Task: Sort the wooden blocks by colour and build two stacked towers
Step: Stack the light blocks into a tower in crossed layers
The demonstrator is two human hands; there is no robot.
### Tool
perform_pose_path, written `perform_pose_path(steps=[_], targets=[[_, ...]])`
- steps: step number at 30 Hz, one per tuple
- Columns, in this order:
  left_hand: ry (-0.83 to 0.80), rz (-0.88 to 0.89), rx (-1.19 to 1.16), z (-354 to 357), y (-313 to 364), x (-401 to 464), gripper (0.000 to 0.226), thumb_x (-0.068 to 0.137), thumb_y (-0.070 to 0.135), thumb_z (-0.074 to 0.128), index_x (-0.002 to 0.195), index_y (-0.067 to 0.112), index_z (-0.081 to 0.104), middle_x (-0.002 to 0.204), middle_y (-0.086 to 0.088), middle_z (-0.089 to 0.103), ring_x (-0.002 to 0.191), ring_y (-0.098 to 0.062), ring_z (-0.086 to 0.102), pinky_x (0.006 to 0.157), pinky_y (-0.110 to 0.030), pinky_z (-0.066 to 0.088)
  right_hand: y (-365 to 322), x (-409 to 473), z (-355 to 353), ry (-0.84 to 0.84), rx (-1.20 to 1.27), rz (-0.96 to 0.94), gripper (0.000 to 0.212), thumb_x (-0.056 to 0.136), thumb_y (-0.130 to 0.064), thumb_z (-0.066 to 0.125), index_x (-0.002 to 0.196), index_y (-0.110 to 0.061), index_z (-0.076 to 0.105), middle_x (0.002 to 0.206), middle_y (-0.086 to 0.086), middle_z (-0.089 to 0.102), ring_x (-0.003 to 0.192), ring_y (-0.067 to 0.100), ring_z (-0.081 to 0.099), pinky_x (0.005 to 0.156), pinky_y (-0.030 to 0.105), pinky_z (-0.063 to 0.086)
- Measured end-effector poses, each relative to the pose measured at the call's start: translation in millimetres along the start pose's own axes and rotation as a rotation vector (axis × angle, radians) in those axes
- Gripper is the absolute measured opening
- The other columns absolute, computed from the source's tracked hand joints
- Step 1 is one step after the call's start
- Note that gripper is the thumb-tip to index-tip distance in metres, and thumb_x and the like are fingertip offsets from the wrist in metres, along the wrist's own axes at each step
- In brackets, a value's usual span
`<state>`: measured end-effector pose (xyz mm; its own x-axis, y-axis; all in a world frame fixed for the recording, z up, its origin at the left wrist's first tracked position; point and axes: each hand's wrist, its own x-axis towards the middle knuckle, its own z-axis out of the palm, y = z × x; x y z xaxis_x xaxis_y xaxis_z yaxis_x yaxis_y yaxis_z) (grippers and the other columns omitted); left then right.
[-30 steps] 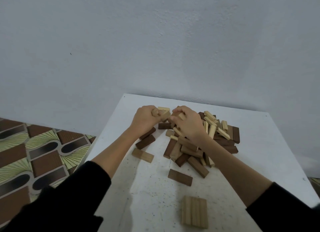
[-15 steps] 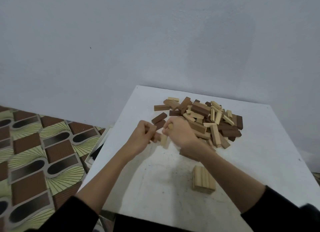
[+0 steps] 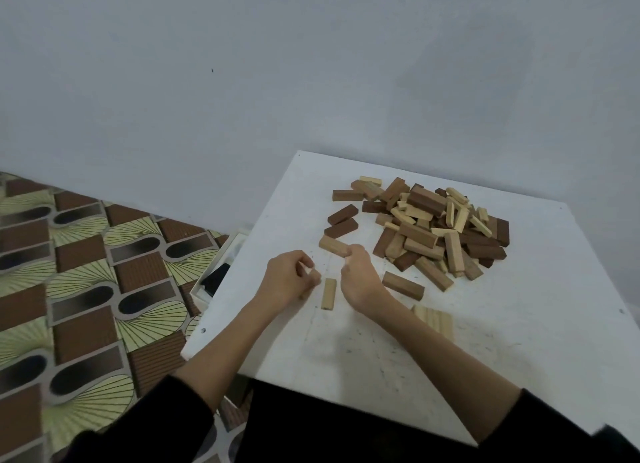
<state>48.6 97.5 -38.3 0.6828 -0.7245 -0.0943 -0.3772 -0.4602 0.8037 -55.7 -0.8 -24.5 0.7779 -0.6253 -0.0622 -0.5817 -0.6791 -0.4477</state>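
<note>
The left hand [image 3: 289, 277] curls its fingers round what looks like a small pale block; whether the curled right hand [image 3: 358, 275] grips anything I cannot tell. Between them one light block [image 3: 328, 293] lies flat on the white table [image 3: 540, 324], which suggests a tower is barely begun. Just behind the right wrist sits a row of light blocks [image 3: 434, 319]. Beyond the fingertips the mixed pile [image 3: 433, 227] remains unsorted. Bare table lies toward the near edge; the left edge is close by the left hand.
</note>
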Motion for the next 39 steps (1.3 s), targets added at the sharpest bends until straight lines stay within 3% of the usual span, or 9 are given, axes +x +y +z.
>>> perform_pose_path(steps=[3,7,12,16,19,23,29,34,39], targets=[[-0.001,0.037,0.034,4,0,-2,0.013,0.08,0.014,0.075,0.088,0.009,0.066,0.076,-0.005,0.062,0.069,-0.014,0.053,0.063,-0.018,0.041,2,-6,2,0.002,0.057,0.186,0.005,0.092,-0.013,0.041,0.089,-0.016,0.042,0.081,0.002,0.041,0.065,0.011,0.038,0.052,0.021,0.028],[0.001,0.076,0.08,7,-1,-5,0.012,0.082,0.013,0.071,0.091,0.007,0.067,0.081,-0.003,0.06,0.073,-0.013,0.052,0.06,-0.008,0.037,6,-13,3,0.014,0.152,0.147,0.025,0.093,-0.002,0.046,0.114,-0.016,0.046,0.108,0.005,0.038,0.093,0.02,0.052,0.058,0.017,0.038],[-0.003,0.079,0.049,9,-3,-8,0.013,0.083,0.006,0.068,0.096,0.005,0.067,0.091,-0.004,0.059,0.075,-0.013,0.051,0.061,-0.003,0.037,8,-18,7,0.046,0.225,0.236,0.015,0.09,-0.018,0.059,0.104,-0.019,0.054,0.103,0.009,0.061,0.083,0.019,0.061,0.069,0.028,0.05],[-0.014,0.074,0.003,10,-2,-12,0.021,0.082,-0.003,0.063,0.102,0.002,0.065,0.087,-0.001,0.059,0.068,-0.004,0.05,0.063,-0.002,0.039,13,-20,7,0.078,0.265,0.271,0.02,0.089,-0.019,0.062,0.108,-0.011,0.064,0.105,0.003,0.06,0.072,0.007,0.055,0.06,0.015,0.042],[-0.006,0.058,-0.039,10,-3,-15,0.026,0.081,-0.005,0.061,0.107,0.002,0.063,0.088,-0.003,0.06,0.068,-0.006,0.05,0.063,-0.003,0.04,11,-20,10,0.095,0.303,0.269,0.022,0.086,-0.018,0.066,0.105,-0.007,0.066,0.109,0.009,0.059,0.087,0.017,0.06,0.072,0.023,0.049],[-0.014,0.062,-0.047,13,1,-18,0.04,0.078,0.005,0.07,0.115,0.004,0.058,0.096,-0.003,0.06,0.069,-0.003,0.05,0.062,-0.002,0.04,11,-20,11,0.096,0.37,0.282,0.009,0.088,-0.012,0.064,0.095,-0.008,0.063,0.109,0.009,0.056,0.081,0.023,0.064,0.067,0.026,0.055],[-0.086,0.167,0.122,28,3,-22,0.086,0.063,0.033,0.086,0.134,0.014,0.041,0.118,-0.003,0.045,0.106,-0.015,0.037,0.088,-0.024,0.038,11,-26,12,0.104,0.366,0.229,0.024,0.091,-0.002,0.049,0.112,-0.003,0.061,0.11,0.009,0.053,0.092,0.027,0.061,0.078,0.034,0.054],[-0.121,0.21,0.18,33,3,-16,0.082,0.07,0.029,0.081,0.138,0.015,0.037,0.121,-0.001,0.046,0.114,-0.019,0.036,0.095,-0.035,0.041,11,-31,10,0.117,0.332,0.185,0.032,0.09,0.001,0.042,0.116,-0.006,0.059,0.109,0.007,0.056,0.094,0.015,0.049,0.075,0.024,0.041],[-0.256,0.298,0.121,21,4,-12,0.075,0.075,0.005,0.068,0.141,0.02,0.034,0.115,0.008,0.051,0.113,-0.014,0.037,0.093,-0.025,0.039,18,-33,12,0.145,0.375,0.199,0.028,0.089,0.005,0.043,0.11,-0.003,0.058,0.105,0.011,0.056,0.089,0.016,0.048,0.073,0.022,0.036]])
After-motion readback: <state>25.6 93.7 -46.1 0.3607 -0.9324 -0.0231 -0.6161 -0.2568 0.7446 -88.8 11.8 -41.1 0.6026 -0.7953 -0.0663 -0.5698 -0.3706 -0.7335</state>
